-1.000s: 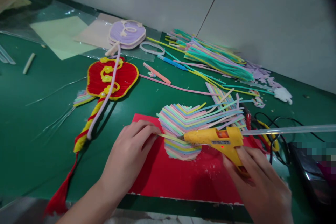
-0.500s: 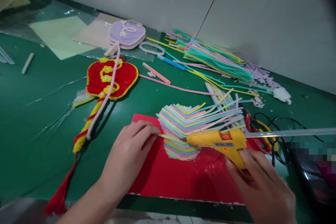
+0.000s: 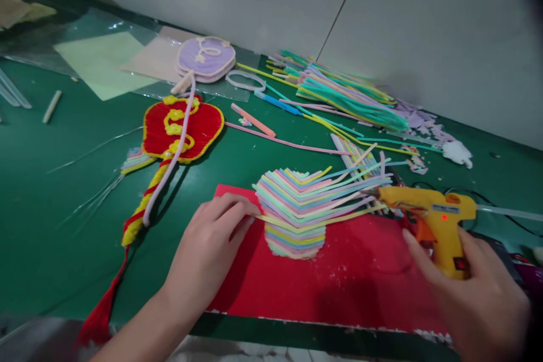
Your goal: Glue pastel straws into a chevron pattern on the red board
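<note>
My left hand [image 3: 216, 237] pinches the left end of a pale yellow pipe cleaner [image 3: 339, 218], which crosses a striped pastel panel [image 3: 292, 195] of V-shaped pipe cleaners. That panel lies on a red board [image 3: 352, 288], its loose ends fanning out to the right. In my right hand [image 3: 479, 294] is a yellow hot glue gun [image 3: 428, 206], its small light lit red. Its nozzle points left, over the loose pipe cleaner ends, and a clear glue stick [image 3: 509, 212] sticks out of its back.
A red and yellow fan [image 3: 203, 130] with a tassel lies left, a purple fan [image 3: 212, 59] behind it on plastic film. Bundled pipe cleaners [image 3: 348, 93] lie along the wall. Black cables [image 3: 500, 203] run behind the glue gun. The green table [image 3: 63, 209] ends at the front.
My right hand has carried the glue gun right, away from the panel's middle. The yellow pipe cleaner's full length now shows. My left hand keeps its pinch in about the same place.
</note>
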Demonstrator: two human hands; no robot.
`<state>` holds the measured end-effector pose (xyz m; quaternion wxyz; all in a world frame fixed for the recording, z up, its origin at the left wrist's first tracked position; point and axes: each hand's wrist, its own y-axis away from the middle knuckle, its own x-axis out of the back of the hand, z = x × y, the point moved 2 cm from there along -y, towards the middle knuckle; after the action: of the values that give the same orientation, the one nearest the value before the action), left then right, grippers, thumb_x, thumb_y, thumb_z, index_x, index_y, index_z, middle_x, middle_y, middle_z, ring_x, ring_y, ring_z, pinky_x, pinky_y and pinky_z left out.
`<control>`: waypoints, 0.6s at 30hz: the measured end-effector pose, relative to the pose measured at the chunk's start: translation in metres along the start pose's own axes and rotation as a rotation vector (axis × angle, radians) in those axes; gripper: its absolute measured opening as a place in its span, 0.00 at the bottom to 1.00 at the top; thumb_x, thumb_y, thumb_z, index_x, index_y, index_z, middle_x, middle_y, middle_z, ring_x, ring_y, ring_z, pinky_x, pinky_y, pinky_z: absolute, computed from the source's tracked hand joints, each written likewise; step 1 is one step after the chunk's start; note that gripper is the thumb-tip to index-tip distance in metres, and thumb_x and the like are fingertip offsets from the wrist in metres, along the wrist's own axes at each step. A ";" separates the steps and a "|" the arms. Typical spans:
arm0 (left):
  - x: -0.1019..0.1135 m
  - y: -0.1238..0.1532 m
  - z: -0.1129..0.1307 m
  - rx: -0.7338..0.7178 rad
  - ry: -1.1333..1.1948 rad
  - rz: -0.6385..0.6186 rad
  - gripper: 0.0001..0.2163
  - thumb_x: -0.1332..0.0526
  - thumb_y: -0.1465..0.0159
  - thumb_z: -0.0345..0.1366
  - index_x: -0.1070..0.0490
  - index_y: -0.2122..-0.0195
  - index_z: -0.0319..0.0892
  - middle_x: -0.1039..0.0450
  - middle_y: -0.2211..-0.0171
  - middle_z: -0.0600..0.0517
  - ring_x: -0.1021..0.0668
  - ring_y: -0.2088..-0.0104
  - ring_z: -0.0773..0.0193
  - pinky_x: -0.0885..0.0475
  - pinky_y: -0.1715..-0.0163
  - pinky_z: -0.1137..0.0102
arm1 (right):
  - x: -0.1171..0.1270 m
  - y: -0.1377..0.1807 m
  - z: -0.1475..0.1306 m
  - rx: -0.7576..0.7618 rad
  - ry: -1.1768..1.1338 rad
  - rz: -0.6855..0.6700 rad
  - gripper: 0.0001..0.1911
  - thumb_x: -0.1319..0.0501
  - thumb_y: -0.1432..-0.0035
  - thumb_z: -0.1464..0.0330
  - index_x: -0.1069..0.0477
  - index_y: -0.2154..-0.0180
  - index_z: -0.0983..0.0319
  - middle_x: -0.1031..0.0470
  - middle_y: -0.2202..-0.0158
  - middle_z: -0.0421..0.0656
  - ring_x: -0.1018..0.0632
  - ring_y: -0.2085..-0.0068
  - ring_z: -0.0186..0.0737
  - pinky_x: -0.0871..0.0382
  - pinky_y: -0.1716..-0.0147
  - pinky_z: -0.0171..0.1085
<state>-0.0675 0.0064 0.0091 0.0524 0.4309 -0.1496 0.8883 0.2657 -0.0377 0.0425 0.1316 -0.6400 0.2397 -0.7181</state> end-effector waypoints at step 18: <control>0.014 -0.017 0.006 0.133 -0.027 -0.043 0.09 0.48 0.32 0.35 0.28 0.58 0.48 0.27 0.57 0.53 0.24 0.59 0.60 0.31 0.60 0.64 | -0.017 -0.012 0.011 -0.016 0.028 0.038 0.36 0.41 0.44 0.50 0.34 0.43 0.69 0.28 0.49 0.62 0.25 0.51 0.68 0.27 0.60 0.56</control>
<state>-0.0679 0.0200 0.0270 0.0409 0.4484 -0.0816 0.8892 0.2810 -0.0209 0.0345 0.1369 -0.6263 0.2594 -0.7223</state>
